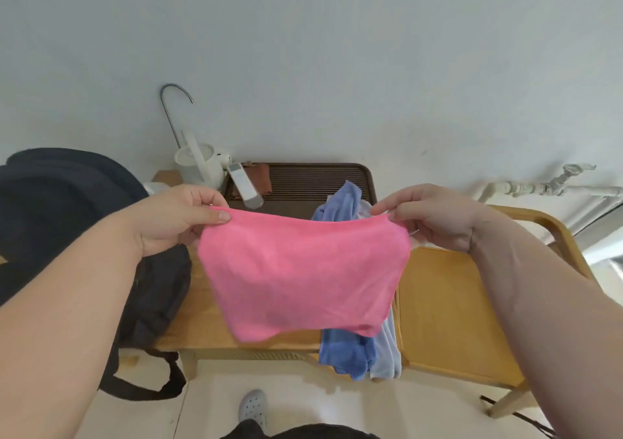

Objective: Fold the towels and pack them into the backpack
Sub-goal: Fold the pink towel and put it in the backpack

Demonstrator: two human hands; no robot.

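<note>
1. So: table [448, 304] = work surface, wood, runs across below both arms. Flat wood panel on the right, prob where a fold gets laid down.
2. backpack [158, 287], dark, sits on table's left end w/ a strap hanging off the front edge. Just beside the left forearm, so packing is a short reach. Opening not visible, can't tell if unzipped.
3. pink towel [296, 270] = item in hand. Up in the air over table centre, top edge stretched between the hands w/ slight sag, rest hanging free. Held by the two top corners so gravity squares it up before a fold, imo. Bottom edge uneven, poss. already doubled; can't tell.
4. tray [313, 179], brown, ribbed, at back of table vs the wall. Not part of the job.
5. blue towels [340, 354]: one darker, one pale, unfolded heap behind the pink towel, draped over the front edge. Queue for later. None folded, none seen in the backpack, so task is early, est.
6. left hand [175, 216]: thumb on near face of the corner, fingers curled behind, clamped on pink towel.
7. right hand [435, 216]: thumb + forefinger pinch the other corner, remaining fingers curled under. Hands well apart to keep the edge taut.
8. kettle [199, 162], white, back left, beside tray.
9. remote [244, 182], lies tilted on tray's left rim. Both sit at the back, behind the hands.
</note>
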